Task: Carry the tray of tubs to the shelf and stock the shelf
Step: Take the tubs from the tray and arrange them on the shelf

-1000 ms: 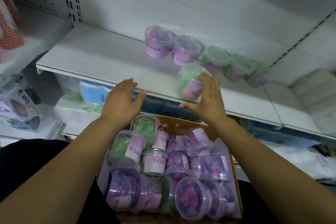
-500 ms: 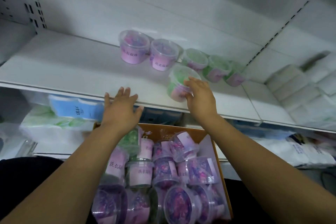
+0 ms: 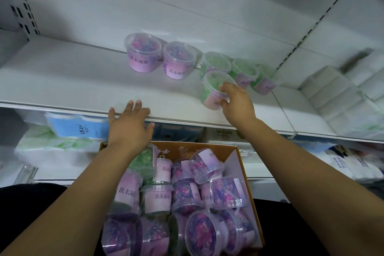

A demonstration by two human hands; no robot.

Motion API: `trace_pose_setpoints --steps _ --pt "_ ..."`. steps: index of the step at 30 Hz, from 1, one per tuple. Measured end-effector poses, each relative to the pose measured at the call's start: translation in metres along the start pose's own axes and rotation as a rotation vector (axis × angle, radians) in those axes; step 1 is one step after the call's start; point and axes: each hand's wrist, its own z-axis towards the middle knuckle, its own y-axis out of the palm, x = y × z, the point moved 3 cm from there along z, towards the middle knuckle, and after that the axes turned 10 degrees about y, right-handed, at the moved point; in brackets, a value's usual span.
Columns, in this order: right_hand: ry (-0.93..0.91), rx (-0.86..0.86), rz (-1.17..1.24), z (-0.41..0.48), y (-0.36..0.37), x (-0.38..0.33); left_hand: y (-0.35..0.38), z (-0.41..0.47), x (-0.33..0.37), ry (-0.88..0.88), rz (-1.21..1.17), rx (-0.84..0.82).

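On the shelf's (image 3: 72, 81) right side, the right hand (image 3: 236, 104) curls round a green tub (image 3: 214, 87) just beside the green row (image 3: 243, 70), the left hand (image 3: 128, 124) lies flat on the near edge, and a hard push could topple them.

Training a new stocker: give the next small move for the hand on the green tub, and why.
Probably nudge the green tub back to the green row, then release: the right hand grips it on the shelf in front; the left hand rests on the shelf edge.
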Motion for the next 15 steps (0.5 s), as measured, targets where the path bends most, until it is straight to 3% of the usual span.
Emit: trace_pose_setpoints --steps 11,15 --pt "0.044 -0.044 -0.006 0.006 -0.005 0.006 0.002 -0.003 -0.004 0.051 0.025 -0.040" --pt "0.032 -0.081 0.024 0.002 -0.009 0.006 0.005 -0.009 -0.011 0.096 -0.114 0.077"
